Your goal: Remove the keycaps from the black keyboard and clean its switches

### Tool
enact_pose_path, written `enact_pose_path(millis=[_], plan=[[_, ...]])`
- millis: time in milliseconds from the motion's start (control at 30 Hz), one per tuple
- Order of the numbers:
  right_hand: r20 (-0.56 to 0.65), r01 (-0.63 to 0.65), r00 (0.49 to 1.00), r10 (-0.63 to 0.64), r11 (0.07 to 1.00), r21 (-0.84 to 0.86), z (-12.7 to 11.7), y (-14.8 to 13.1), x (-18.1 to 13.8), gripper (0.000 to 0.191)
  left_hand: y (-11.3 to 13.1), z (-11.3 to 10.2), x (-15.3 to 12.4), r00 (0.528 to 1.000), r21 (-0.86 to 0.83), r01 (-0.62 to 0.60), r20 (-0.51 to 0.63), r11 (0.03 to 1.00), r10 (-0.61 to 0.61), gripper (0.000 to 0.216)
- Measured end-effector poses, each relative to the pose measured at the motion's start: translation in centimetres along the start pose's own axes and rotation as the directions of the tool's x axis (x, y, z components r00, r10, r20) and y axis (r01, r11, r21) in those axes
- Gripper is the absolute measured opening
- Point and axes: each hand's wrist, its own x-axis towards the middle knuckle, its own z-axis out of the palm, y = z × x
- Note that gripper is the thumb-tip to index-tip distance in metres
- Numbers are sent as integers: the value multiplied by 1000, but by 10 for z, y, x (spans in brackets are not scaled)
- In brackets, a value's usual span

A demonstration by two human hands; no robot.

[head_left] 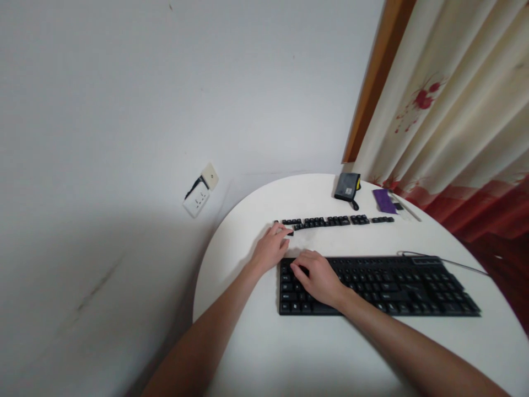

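My left hand [269, 247] is at the left end of a line of loose black keycaps [338, 221] on the white table. Its fingertips are on a single black keycap [290, 234], just in front of that line. My right hand [317, 275] rests over the upper left part of a black keyboard [388, 295]. The right fingers are curled, with the thumb bent towards the index finger. Whatever lies between them is hidden, and the hand covers some of the keys below. Part of the keyboard's top rows looks darker and flatter than the rest.
The round white table [248, 342] stands against a pale wall. At its back lie a grey pouch [347, 186], a purple packet [384, 201] and a thin pale stick [407, 208]. A cable [463, 263] runs off rightwards. A wall socket [196, 199] and curtain [438, 110] are beyond.
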Motion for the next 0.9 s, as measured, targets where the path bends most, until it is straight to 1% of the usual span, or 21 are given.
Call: enact_pose_path(millis=[67, 133, 233, 300, 433, 533, 567, 633, 700, 733, 767, 833, 900], plan=[[3, -1, 1000, 1, 1000, 4, 0, 0, 0, 23, 0, -2, -1, 1000, -31, -16, 3, 999, 16, 32], [2, -1, 1000, 1, 1000, 5, 0, 1, 0, 23, -1, -2, -1, 1000, -58, -23, -21, 998, 22, 31], [0, 0, 1000, 0, 1000, -2, 1, 2, 0, 24, -6, 2, 2, 997, -91, -17, -71, 996, 11, 40], [-3, 2, 1000, -2, 1000, -3, 2, 3, 0, 24, -10, 6, 5, 997, -94, -26, -74, 995, 19, 42], [-10, 8, 1000, -8, 1000, 1, 3, 3, 0, 24, -14, 9, 7, 996, -117, -78, -52, 990, 73, 28], [-22, 14, 1000, -14, 1000, 13, 2, 2, 0, 23, -12, 8, 7, 997, -162, -79, -34, 984, 75, 21], [-39, 8, 999, -7, 1000, 22, 2, 2, 0, 22, -11, 7, 6, 997, -175, -78, -19, 981, 75, 19], [-121, -43, 992, 48, 998, 41, 3, 4, 0, 18, -9, 6, 6, 995, -202, -88, 19, 975, 94, 19], [-230, -123, 964, 133, 991, 58, 4, 9, 1, 14, -7, 5, 5, 991, -227, -109, 49, 968, 123, 19], [-269, -155, 949, 166, 986, 64, 5, 12, 1, 17, -6, 4, 5, 989, -238, -122, 58, 964, 139, 18], [-291, -173, 939, 186, 982, 70, 6, 14, 2, 23, -5, 4, 4, 986, -248, -134, 62, 959, 154, 16], [-288, -175, 938, 192, 981, 83, 9, 19, 2, 31, -2, 2, 3, 981, -276, -158, 61, 948, 182, 13], [-266, -170, 945, 191, 980, 98, 11, 22, 3, 31, 1, 1, 1, 979, -306, -172, 52, 936, 197, 13]])
